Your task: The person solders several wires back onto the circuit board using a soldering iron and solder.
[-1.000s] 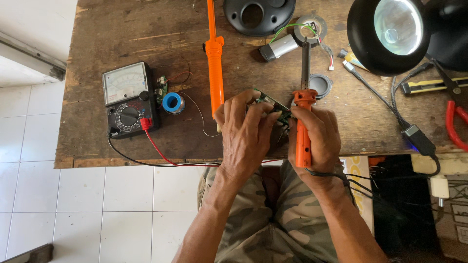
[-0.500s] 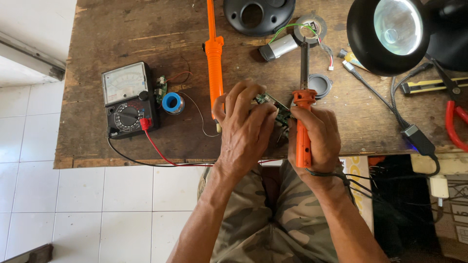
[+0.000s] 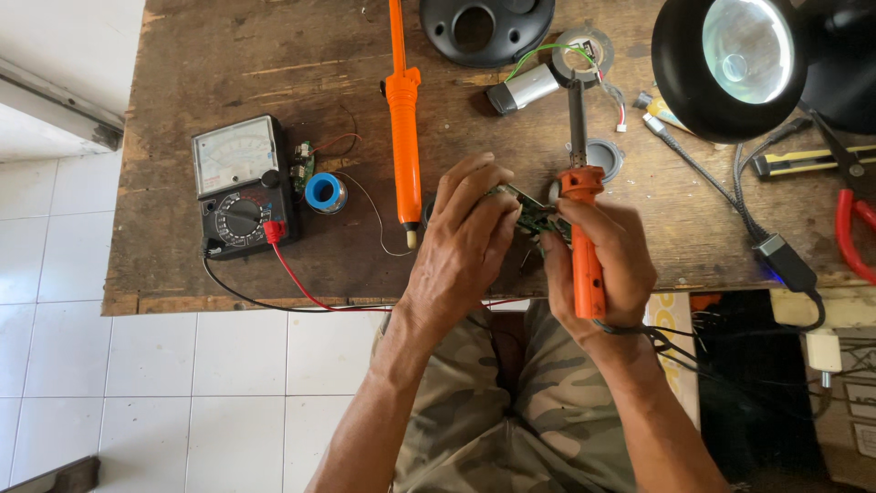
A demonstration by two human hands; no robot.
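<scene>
Two hands worked at the near edge of one worn wooden workbench (image 3: 228,55). The left hand (image 3: 465,242) was closed around a small green circuit board (image 3: 534,215), fingers curled over it so that only a narrow strip of the board and its dark components showed between the two hands; its full outline could not be made out. The right hand (image 3: 607,269) gripped one orange-handled soldering iron (image 3: 580,196) in a fist, just right of the board, the metal shaft pointing away from the person. Left of the board lay one orange desoldering pump (image 3: 404,137), lengthwise, tip toward the bench edge. Farther left of the board stood one blue solder spool (image 3: 325,193) and, beside it, one analogue multimeter (image 3: 242,183) with one red lead and one black lead trailing along the edge. Beyond the board lay one silver cylindrical component (image 3: 522,89), possibly a capacitor, and to the board's far right one black round lamp (image 3: 730,59).
</scene>
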